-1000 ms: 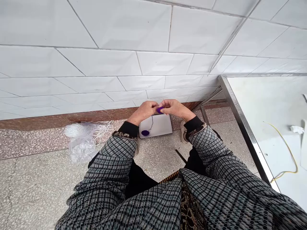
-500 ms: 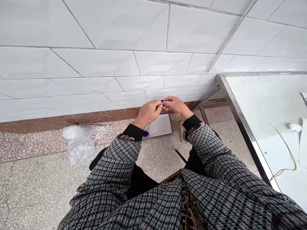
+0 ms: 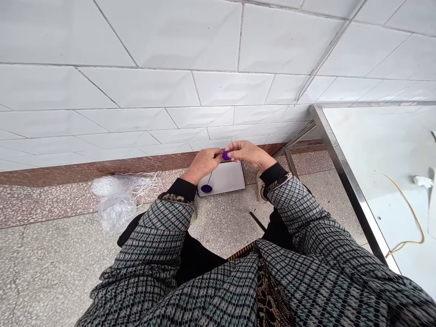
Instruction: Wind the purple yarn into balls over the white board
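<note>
My left hand (image 3: 203, 162) and my right hand (image 3: 250, 153) meet in front of me, fingertips pinched together on a small purple bead (image 3: 226, 156). A thin dark thread (image 3: 211, 176) hangs from it down to a second purple bead (image 3: 206, 188). That bead dangles over a white square board (image 3: 227, 177) lying on the floor by the wall. Both arms are in grey checked sleeves.
A clear plastic bag with white cord (image 3: 117, 195) lies on the speckled floor to the left. A white-tiled wall (image 3: 170, 86) stands ahead. A steel-edged table (image 3: 344, 177) is on the right, with a yellow wire (image 3: 410, 213) on it. A shoe (image 3: 261, 188) is near the board.
My hands rose slightly toward the wall half a second ago, then came back down; the lower bead hangs in plain sight again over the white board.
</note>
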Available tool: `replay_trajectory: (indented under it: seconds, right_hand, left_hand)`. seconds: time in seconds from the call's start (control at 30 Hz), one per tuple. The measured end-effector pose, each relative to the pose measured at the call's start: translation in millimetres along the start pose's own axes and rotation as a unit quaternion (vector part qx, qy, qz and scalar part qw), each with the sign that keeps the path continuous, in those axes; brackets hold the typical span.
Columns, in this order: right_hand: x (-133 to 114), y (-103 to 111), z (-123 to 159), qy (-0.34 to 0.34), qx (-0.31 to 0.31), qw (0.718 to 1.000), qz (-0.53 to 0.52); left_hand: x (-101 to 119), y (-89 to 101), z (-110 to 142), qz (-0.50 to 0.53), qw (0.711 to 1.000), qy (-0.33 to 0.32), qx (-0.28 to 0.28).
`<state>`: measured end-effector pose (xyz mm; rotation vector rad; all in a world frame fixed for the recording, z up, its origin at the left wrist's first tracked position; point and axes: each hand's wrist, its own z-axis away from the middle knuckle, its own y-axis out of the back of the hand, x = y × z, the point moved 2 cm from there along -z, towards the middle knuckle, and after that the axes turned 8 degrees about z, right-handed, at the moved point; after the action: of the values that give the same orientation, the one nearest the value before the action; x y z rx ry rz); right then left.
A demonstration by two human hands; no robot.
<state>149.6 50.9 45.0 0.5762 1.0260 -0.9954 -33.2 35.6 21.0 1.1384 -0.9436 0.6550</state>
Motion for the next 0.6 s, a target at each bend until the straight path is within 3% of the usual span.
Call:
replay_trajectory:
  seconds: [0.13, 0.2, 0.37, 0.47, 0.6]
  right_hand:
    - [2.9, -3.9, -3.3, -0.033, 0.033, 0.980, 0.192]
    - [2.5, -4.6, -5.9, -0.047, 0.072, 0.976, 0.198]
    - [-5.2, -1.5, -6.2, -0.022, 0.145, 0.989, -0.030]
    - [-7.3, 1.7, -5.0, -0.020, 0.115, 0.983, -0.139]
    - [-6.0, 5.3, -3.6, -0.026, 0.064, 0.987, -0.142]
  left_hand:
    - [6.9, 5.6, 1.9, 0.001, 1.000, -0.005, -0.007]
    - [12.3, 3.4, 4.0, 0.010, 1.000, -0.021, -0.014]
    - [18.4, -6.4, 8.4, 0.035, 0.997, -0.067, -0.035]
    - [14.9, -11.2, 8.2, 0.032, 0.995, -0.070, -0.067]
    - [8.5, -11.2, 3.9, 0.007, 0.995, -0.052, -0.079]
